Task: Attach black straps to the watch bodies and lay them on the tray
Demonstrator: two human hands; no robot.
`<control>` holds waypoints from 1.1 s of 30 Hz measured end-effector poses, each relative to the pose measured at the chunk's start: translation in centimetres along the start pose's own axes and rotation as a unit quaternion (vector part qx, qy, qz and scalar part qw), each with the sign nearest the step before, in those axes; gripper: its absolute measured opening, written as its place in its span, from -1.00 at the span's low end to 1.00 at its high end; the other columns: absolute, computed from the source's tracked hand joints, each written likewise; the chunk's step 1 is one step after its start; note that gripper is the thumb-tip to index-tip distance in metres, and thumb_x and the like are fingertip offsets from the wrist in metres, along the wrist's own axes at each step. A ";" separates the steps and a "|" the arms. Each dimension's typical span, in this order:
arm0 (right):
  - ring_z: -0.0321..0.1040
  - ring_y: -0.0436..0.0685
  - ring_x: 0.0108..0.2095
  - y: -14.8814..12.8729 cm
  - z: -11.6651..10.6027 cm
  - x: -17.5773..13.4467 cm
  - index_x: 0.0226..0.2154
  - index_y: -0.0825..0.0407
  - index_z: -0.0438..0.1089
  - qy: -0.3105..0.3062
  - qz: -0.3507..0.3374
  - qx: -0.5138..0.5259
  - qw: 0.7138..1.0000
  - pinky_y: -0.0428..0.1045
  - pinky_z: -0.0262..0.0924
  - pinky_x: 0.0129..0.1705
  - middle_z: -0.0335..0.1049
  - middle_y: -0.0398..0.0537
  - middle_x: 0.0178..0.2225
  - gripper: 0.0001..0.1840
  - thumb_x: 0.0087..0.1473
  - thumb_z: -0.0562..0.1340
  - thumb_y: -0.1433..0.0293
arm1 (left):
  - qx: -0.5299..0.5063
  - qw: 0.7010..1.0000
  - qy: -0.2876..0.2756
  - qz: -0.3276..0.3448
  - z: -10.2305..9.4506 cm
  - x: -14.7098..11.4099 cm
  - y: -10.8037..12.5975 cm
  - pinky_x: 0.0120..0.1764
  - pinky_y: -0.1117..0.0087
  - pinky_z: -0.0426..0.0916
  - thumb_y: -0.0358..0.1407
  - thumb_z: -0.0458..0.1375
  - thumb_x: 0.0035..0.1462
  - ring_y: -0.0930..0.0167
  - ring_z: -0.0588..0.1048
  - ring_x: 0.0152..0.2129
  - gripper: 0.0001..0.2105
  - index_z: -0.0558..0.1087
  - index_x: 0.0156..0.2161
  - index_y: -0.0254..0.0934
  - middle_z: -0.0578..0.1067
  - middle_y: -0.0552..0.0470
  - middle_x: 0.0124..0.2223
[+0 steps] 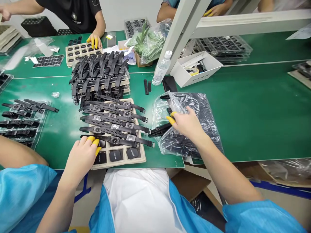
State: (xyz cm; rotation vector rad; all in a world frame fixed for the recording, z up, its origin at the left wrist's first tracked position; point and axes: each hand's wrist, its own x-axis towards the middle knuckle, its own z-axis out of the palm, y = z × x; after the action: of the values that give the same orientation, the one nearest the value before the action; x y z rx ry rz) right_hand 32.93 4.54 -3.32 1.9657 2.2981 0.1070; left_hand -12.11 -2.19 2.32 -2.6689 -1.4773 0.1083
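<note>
Left hand (82,158) bunched at left end of nearest watch (114,140), laid across tray (142,158); grip unclear. Right hand (188,124) half-curled over plastic bag (196,139), can't tell if pinching. Risk: watch overhangs tray, wrist could snag it; tugging bag could spill loose straps (160,129).

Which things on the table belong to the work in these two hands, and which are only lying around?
Apparently part of the work:
- beige tray, with the left hand at its near corner
- strapped watches on it
- clear bag with black straps, at the right hand

Apparently just lying about:
- water bottle
- open white box
- green bundle in plastic
</note>
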 end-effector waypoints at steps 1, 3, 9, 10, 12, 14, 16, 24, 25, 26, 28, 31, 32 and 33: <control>0.47 0.25 -0.43 0.3 -0.1 -0.1 -0.16 0.19 0.54 -0.016 0.011 -0.007 1.000 0.28 -0.11 0.30 0.58 0.11 -0.47 -0.50 0.41 0.01 0.21 | -0.009 1.000 0.001 0.011 0.0 0.1 -0.3 -0.28 0.07 0.34 -0.38 0.07 0.29 0.00 0.46 -0.17 -0.82 0.54 -0.21 -0.25 0.53 -0.24 -0.19; 0.48 0.29 -0.39 0.5 -0.1 -0.5 -0.24 0.19 0.56 -0.051 0.043 -0.007 0.998 0.30 0.00 0.20 0.57 0.17 -0.46 -0.41 0.40 0.03 0.08 | -0.027 0.999 0.008 0.032 0.3 0.2 -1.0 -0.25 0.07 0.38 -0.34 0.07 0.30 0.03 0.46 -0.15 -0.82 0.54 -0.19 -0.25 0.53 -0.22 -0.17; 0.38 0.49 -0.03 -1.5 1.3 -1.7 -0.13 0.22 0.55 -0.030 0.105 0.014 0.994 0.29 0.13 0.00 0.50 0.42 -0.08 -0.27 0.35 0.02 -0.10 | -0.021 0.998 0.047 0.047 2.1 0.1 -2.1 -0.16 0.05 0.45 -0.38 0.06 0.31 0.08 0.48 -0.17 -0.84 0.50 -0.15 -0.23 0.54 -0.21 -0.17; 0.36 0.48 -0.04 -1.9 1.5 -1.9 -0.11 0.21 0.54 -0.010 0.108 0.019 0.994 0.29 0.13 0.01 0.48 0.41 -0.08 -0.29 0.36 0.02 -0.08 | -0.017 0.998 0.042 0.049 2.2 0.0 -2.1 -0.16 0.05 0.45 -0.42 0.06 0.29 0.07 0.48 -0.18 -0.84 0.49 -0.16 -0.22 0.54 -0.20 -0.18; 0.33 0.47 -0.04 -2.4 1.9 -2.2 -0.11 0.20 0.53 0.018 0.108 0.027 0.994 0.28 0.13 0.01 0.47 0.39 -0.10 -0.34 0.37 0.03 -0.04 | -0.017 0.998 0.033 0.053 2.2 -0.1 -2.2 -0.17 0.06 0.45 -0.47 0.05 0.25 0.07 0.49 -0.18 -0.82 0.48 -0.17 -0.22 0.55 -0.19 -0.20; 0.30 0.46 -0.05 -2.7 2.1 -2.3 -0.15 0.19 0.53 0.025 0.109 0.037 0.993 0.26 0.13 -0.01 0.45 0.38 -0.12 -0.38 0.38 0.04 0.00 | -0.043 0.997 0.042 0.049 1.9 -0.3 -2.4 -0.19 0.10 0.46 -0.46 0.05 0.22 0.09 0.51 -0.20 -0.82 0.47 -0.19 -0.22 0.56 -0.18 -0.19; 0.28 0.46 -0.04 -2.9 2.3 -2.3 -0.19 0.18 0.52 0.021 0.114 0.050 0.992 0.25 0.13 -0.02 0.44 0.37 -0.12 -0.43 0.37 0.07 0.03 | -0.091 0.994 0.060 0.018 1.5 -0.6 -2.5 -0.26 0.18 0.46 -0.37 0.06 0.25 0.15 0.53 -0.26 -0.87 0.46 -0.18 -0.20 0.57 -0.13 -0.20; 0.40 0.38 0.01 -3.8 0.0 -3.0 -0.22 -0.03 0.29 0.158 0.146 0.375 0.902 0.29 0.20 0.11 0.52 0.17 -0.12 -0.88 0.29 0.19 0.27 | -0.450 0.878 0.110 -0.119 0.7 -1.4 2.3 -0.12 0.31 0.52 -0.24 0.07 0.41 0.32 0.62 -0.19 -0.80 0.37 0.06 -0.23 0.59 -0.12 -0.08; 0.45 0.34 -0.02 -4.2 -0.9 -3.5 -0.21 -0.06 0.25 0.186 0.150 0.461 0.855 0.26 0.25 0.09 0.53 0.11 -0.14 -0.87 0.28 0.22 0.27 | -0.493 0.854 0.121 -0.111 0.8 -1.3 3.3 -0.10 0.31 0.53 -0.26 0.06 0.42 0.34 0.61 -0.19 -0.79 0.35 0.09 -0.22 0.58 -0.12 -0.06; 0.48 0.30 -0.06 -4.8 -1.9 -4.1 -0.20 -0.08 0.23 0.217 0.149 0.536 0.802 0.24 0.29 0.08 0.53 0.07 -0.16 -0.83 0.26 0.25 0.26 | -0.528 0.834 0.127 -0.102 0.9 -1.1 4.3 -0.10 0.32 0.53 -0.27 0.06 0.43 0.36 0.60 -0.20 -0.78 0.33 0.11 -0.21 0.57 -0.11 -0.05; 0.50 0.25 -0.14 -6.3 -4.0 -5.5 -0.17 -0.10 0.27 0.293 0.140 0.623 0.712 0.21 0.34 0.05 0.50 0.01 -0.22 -0.79 0.25 0.31 0.25 | -0.576 0.805 0.116 -0.081 1.2 -0.4 6.2 -0.11 0.32 0.54 -0.29 0.06 0.44 0.39 0.58 -0.21 -0.75 0.31 0.16 -0.18 0.55 -0.11 -0.03; 0.43 0.14 -0.39 -9.7 -6.1 -7.9 -0.18 -0.10 0.32 0.214 0.095 0.730 0.642 0.11 0.39 -0.22 0.42 -0.11 -0.40 -0.82 0.30 0.28 0.18 | -0.609 0.788 0.078 -0.046 1.5 1.1 8.5 -0.04 0.27 0.53 -0.32 0.02 0.45 0.36 0.57 -0.15 -0.71 0.29 0.22 -0.17 0.53 -0.14 0.01; 0.35 0.08 -0.52 -10.9 -6.4 -8.7 -0.14 -0.10 0.31 0.128 0.070 0.770 0.621 0.05 0.33 -0.37 0.39 -0.17 -0.46 -0.78 0.32 0.27 0.14 | -0.610 0.789 0.071 -0.030 1.5 1.7 9.1 -0.01 0.25 0.53 -0.34 0.01 0.45 0.34 0.56 -0.10 -0.69 0.29 0.24 -0.17 0.52 -0.16 0.03; 0.24 0.03 -0.60 -12.2 -6.5 -9.4 -0.12 -0.08 0.30 0.038 0.033 0.805 0.592 -0.01 0.24 -0.49 0.36 -0.21 -0.49 -0.72 0.33 0.24 0.08 | -0.606 0.792 0.072 -0.011 1.6 2.3 9.6 0.04 0.21 0.51 -0.36 0.01 0.44 0.31 0.55 -0.04 -0.67 0.29 0.25 -0.18 0.51 -0.17 0.06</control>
State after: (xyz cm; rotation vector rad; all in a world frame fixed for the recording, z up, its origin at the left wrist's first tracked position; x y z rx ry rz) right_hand 21.58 -6.52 1.97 2.2436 2.2616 -2.7817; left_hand -3.01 -5.27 -0.39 -3.3014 -1.8936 -1.5112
